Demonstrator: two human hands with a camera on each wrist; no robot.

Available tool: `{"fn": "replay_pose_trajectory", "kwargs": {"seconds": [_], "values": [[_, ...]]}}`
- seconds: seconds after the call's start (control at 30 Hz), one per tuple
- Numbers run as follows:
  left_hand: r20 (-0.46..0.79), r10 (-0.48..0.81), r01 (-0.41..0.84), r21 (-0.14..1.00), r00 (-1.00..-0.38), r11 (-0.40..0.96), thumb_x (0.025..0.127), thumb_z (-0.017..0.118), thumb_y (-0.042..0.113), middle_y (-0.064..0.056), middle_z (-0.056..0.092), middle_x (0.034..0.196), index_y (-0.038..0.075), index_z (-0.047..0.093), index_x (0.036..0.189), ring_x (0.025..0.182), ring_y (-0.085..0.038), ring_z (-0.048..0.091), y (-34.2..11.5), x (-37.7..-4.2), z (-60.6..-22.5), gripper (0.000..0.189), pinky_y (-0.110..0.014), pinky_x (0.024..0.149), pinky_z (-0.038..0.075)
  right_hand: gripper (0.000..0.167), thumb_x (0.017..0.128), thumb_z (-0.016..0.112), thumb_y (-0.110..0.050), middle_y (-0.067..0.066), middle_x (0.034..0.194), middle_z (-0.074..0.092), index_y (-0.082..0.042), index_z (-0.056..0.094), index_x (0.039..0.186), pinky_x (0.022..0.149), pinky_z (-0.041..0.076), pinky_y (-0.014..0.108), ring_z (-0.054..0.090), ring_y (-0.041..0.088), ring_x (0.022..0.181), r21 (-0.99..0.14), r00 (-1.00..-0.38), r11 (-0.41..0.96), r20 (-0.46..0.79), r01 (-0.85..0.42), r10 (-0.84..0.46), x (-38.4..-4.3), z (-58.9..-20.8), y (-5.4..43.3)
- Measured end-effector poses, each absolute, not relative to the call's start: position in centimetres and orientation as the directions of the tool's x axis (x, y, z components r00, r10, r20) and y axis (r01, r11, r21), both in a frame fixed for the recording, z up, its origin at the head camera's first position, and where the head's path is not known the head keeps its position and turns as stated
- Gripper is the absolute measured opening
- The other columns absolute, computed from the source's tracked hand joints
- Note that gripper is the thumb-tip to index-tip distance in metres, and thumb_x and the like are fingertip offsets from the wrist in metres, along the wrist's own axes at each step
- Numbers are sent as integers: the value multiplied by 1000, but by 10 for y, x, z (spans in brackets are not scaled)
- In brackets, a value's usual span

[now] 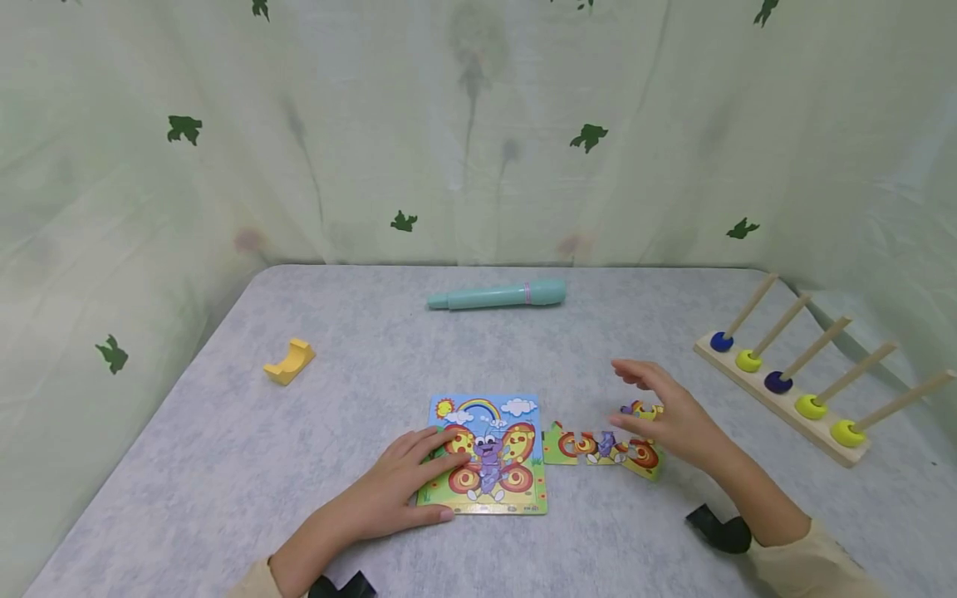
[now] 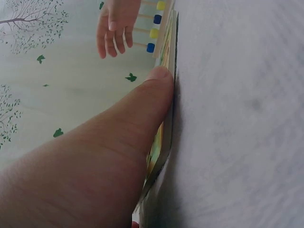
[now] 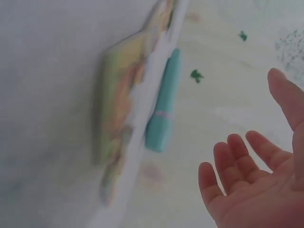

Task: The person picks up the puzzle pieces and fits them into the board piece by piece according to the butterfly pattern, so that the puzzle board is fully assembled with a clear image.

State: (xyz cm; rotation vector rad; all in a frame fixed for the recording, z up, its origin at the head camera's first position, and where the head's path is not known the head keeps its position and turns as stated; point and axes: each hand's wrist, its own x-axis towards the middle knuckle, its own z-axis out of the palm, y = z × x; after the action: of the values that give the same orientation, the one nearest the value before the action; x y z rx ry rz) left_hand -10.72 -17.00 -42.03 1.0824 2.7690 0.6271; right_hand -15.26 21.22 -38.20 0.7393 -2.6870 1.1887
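Note:
A square butterfly puzzle board (image 1: pixel 523 415) lies on the table before me. My left hand (image 1: pixel 396 482) rests on its left side with the fingers spread, and in the left wrist view the thumb (image 2: pixel 147 95) lies along the board's edge. To the right of the board lie loose puzzle pieces (image 1: pixel 561 448) bearing butterfly parts. Over them is my right hand (image 1: pixel 676 419), thumb and fingers apart, with nothing between them. One more piece (image 1: pixel 639 409) shows partly behind the right thumb. The right wrist view has the right palm (image 3: pixel 266 199) with fingers loosely bent.
Toward the back of the table lies a teal pen-shaped object (image 1: pixel 497 295). A yellow curved block (image 1: pixel 290 361) is at the left. At the right stands a wooden base (image 1: pixel 800 415) with several upright pegs and blue and yellow beads. A patterned curtain (image 1: pixel 478 166) hangs behind.

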Motion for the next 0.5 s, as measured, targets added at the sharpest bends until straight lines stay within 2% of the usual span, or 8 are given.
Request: {"fn": "replay_pose_trajectory", "kwargs": {"seconds": [0.3,0.5], "values": [[49,669,625,410,-742,664,81,51,59,4,22,146,30,40,136,131,-23,17,-170,-107,-419,64,-47,101,17,63,77,72,-19,17,123,46,-2,42,130,90,35,50,44,31,108,-713,-931,612,169,-342,-323,-163,-402,230],[47,669,625,409,-742,665,81,50,60,4,23,146,30,40,136,131,-23,17,-170,-107,-419,64,-47,101,18,64,77,72,-27,17,122,46,-2,43,128,89,36,51,44,33,108,-715,-954,647,91,-263,-287,-165,-412,237]]}}
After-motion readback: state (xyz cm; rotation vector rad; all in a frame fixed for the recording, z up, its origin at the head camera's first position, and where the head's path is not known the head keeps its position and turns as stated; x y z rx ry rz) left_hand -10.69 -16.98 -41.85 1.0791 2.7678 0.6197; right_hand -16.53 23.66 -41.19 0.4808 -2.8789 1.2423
